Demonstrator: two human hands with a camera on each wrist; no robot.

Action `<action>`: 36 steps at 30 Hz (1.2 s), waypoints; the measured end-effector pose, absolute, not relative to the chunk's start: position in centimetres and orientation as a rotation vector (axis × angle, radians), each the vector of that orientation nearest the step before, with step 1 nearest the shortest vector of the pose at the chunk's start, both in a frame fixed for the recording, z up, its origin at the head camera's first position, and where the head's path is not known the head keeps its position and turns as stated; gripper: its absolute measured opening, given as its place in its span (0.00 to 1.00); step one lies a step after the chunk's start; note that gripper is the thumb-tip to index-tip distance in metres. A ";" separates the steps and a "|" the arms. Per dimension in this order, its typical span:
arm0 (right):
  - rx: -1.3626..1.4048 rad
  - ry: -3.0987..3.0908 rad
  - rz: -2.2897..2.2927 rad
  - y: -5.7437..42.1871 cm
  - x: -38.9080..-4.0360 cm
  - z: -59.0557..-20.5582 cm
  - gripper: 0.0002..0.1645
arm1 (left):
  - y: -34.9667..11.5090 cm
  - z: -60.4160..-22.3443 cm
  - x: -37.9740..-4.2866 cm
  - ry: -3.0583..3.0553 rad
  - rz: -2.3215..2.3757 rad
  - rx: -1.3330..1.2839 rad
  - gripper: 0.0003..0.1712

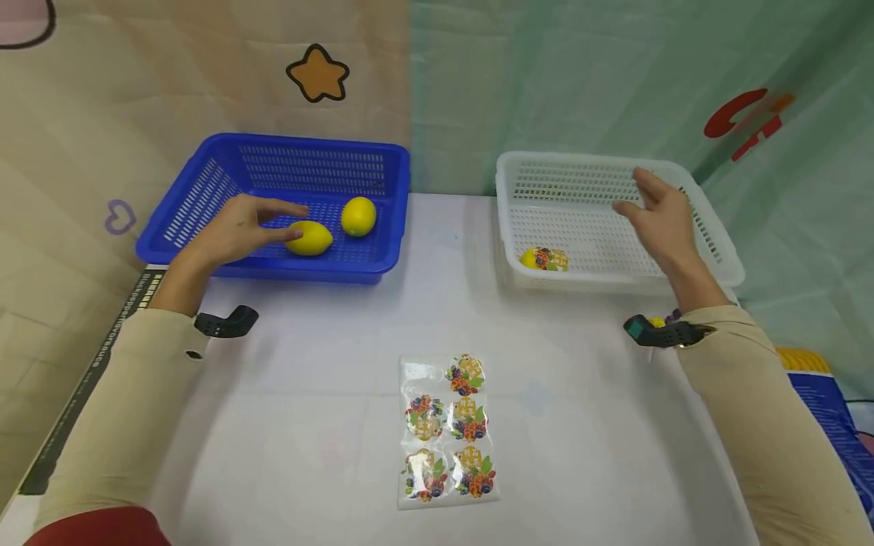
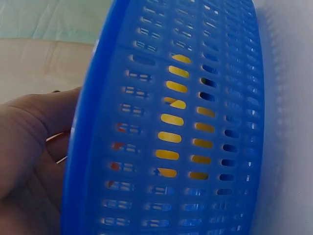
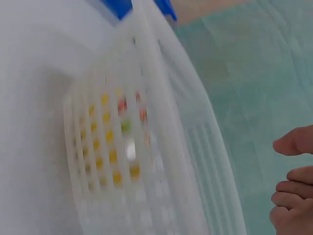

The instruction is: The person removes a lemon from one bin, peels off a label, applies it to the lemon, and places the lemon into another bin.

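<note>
Inside the blue basket (image 1: pixel 394 250) lie two yellow lemons, one lemon (image 1: pixel 311 240) at the front and another lemon (image 1: pixel 359 217) to its right. My left hand (image 1: pixel 239 229) reaches over the basket's left part, fingers extended, thumb tip overlapping the front lemon's left end; whether it touches cannot be told. Basket wall hides those fingertips in the left wrist view. Over the right side of the white basket (image 1: pixel 508 220), my right hand (image 1: pixel 658 220) hangs with thumb and fingers apart, holding nothing. A lemon with a fruit-print sticker (image 1: pixel 550 259) lies in that basket's front left corner.
A sheet of round fruit-print stickers (image 1: pixel 447 432) lies mid-table, its top-left spot bare. A dark lettered strip (image 1: pixel 89 371) runs along the left edge. A blue package (image 1: pixel 819 402) stands beyond the right forearm. Printed curtains (image 1: pixel 457 91) hang behind the baskets.
</note>
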State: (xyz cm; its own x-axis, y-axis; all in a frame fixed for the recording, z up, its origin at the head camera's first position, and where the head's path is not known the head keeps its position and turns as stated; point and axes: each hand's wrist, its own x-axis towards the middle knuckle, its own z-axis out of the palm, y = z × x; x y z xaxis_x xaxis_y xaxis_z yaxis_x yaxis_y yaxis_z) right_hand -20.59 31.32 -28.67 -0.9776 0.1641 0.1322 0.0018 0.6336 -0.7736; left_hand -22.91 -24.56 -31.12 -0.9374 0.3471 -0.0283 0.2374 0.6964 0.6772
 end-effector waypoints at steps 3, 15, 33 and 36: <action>0.006 -2.689 1.416 26.6 -21.2 -28.2 0.39 | -24.7 -31.4 -23.5 2.743 1.057 0.465 0.22; 0.523 -2.889 1.647 12.4 -22.8 -29.7 0.48 | -24.5 -32.3 -25.0 2.649 1.045 0.489 0.19; 0.714 -2.945 1.536 5.5 -21.7 -33.8 0.55 | -24.0 -33.1 -27.8 2.655 0.696 0.463 0.39; 0.722 -2.936 1.555 5.5 -21.7 -34.0 0.55 | -23.8 -33.4 -28.2 2.655 0.699 0.457 0.38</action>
